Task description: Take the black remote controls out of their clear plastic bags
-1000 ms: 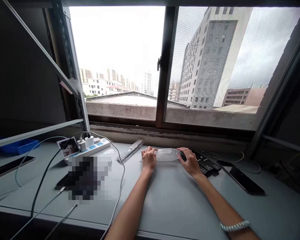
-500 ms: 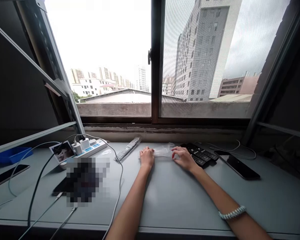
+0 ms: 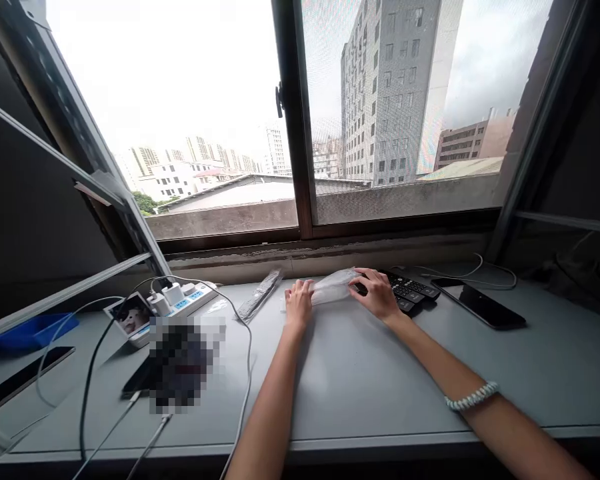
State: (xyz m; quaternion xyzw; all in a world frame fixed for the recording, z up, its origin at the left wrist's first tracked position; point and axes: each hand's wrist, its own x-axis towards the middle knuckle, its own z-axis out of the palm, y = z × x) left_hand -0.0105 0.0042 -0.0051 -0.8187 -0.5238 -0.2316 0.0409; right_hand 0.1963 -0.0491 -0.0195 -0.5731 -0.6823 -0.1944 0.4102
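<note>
A clear, crinkled plastic bag (image 3: 333,287) stretches between my two hands, just above the desk. My left hand (image 3: 299,303) has its fingers curled over the bag's left end and pressed down near the desk. At the other end, my right hand (image 3: 377,293) grips the bag's edge between thumb and fingers. Right behind that hand lie several black remote controls (image 3: 414,288), partly covered by it. To the left of my left hand rests a long item in a clear wrapper (image 3: 260,295); its kind is hard to make out.
A white power strip (image 3: 193,298) with plugs stands at the left, beside a photo card (image 3: 130,315). Cables loop over the desk (image 3: 360,393). A black phone (image 3: 480,302) lies at the right, another dark phone (image 3: 27,380) far left near a blue tray (image 3: 30,333).
My right hand has lifted its end of the bag, which now looks fuller and higher. My left hand has stayed at the left end. The camera view has tilted and shifted slightly.
</note>
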